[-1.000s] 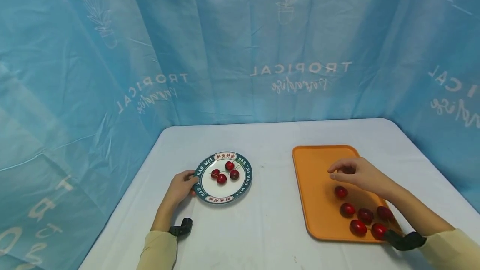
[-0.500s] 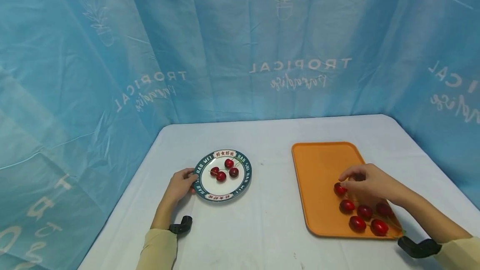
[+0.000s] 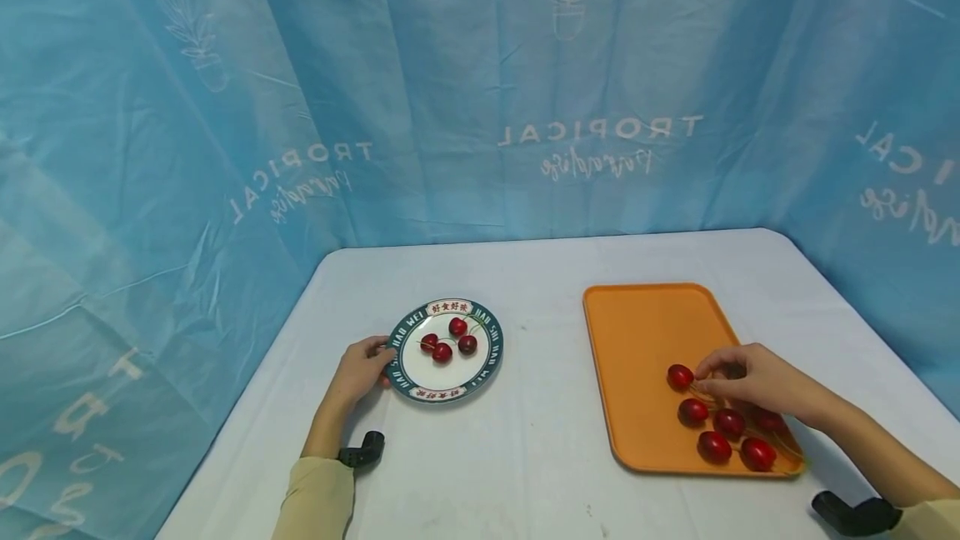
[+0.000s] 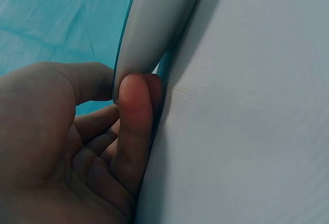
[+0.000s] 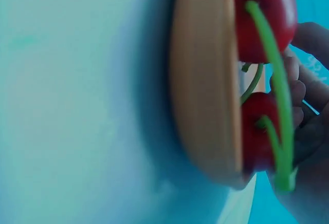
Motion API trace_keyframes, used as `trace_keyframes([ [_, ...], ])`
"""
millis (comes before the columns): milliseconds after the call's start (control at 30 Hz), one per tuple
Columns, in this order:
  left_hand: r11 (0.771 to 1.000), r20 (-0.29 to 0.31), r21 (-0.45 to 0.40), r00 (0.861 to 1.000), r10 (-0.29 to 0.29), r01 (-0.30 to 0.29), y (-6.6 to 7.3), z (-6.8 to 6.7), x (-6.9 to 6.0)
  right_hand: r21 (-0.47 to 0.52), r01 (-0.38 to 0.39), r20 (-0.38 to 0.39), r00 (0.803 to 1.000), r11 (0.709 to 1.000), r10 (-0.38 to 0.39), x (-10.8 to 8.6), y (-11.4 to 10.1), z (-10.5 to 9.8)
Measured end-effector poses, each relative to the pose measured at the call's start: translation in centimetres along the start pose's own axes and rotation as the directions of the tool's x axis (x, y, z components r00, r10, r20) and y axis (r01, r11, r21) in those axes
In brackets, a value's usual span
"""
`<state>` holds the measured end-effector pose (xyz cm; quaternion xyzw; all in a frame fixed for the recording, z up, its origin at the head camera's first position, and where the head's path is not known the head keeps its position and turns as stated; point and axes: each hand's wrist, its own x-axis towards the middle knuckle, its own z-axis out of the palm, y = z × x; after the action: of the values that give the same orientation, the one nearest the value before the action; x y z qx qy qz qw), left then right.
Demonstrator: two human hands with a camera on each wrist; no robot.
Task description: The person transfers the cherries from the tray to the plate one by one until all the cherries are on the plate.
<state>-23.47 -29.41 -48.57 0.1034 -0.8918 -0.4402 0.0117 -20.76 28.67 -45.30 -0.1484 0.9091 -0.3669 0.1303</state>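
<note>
In the head view, a round plate [image 3: 491,357] with a dark green patterned rim bears several red cherries [image 3: 442,352]. My left hand [image 3: 362,373] grips its left edge, thumb over the rim; the left wrist view shows fingers beneath the plate's pale underside [image 4: 159,23]. On the right, an orange tray [image 3: 630,407] carries several more cherries [image 3: 715,447] with green stems. Over its right part is my right hand [image 3: 757,377], thumb and forefinger bent close beside the rearmost cherry [image 3: 680,377] and its stem. Whether they pinch the stem is unclear; cherries block the right wrist view.
A white cloth [image 3: 547,407] covers the table, with the plate left of the tray. Blue printed curtains [image 3: 450,107] hang behind and along both sides. Each wrist wears a black camera mount, the left one [image 3: 363,450] close above the cloth.
My right hand has come down towards the tray and shifted right, from above the rear cherry to beside its stem. The left hand and plate stay put; the view tilts slightly.
</note>
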Motion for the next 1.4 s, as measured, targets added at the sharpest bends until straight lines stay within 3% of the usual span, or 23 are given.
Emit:
trace_keyframes([
  [400,1.000,0.003,-0.012,1.000,-0.001,0.001,-0.2,0.1,0.1,-0.053,-0.035,-0.004,0.999,0.998,0.034,-0.4,1.0,0.7],
  [667,0.999,-0.020,0.038,1.000,0.002,-0.002,-0.5,-0.1,-0.3,-0.026,0.011,0.027,1.000,1.000,-0.010,-0.2,1.0,1.2],
  [1400,1.000,-0.008,0.014,1.000,0.000,0.001,0.3,0.1,-0.2,-0.049,0.017,-0.008,1.000,0.999,-0.017,-0.6,0.9,0.9],
])
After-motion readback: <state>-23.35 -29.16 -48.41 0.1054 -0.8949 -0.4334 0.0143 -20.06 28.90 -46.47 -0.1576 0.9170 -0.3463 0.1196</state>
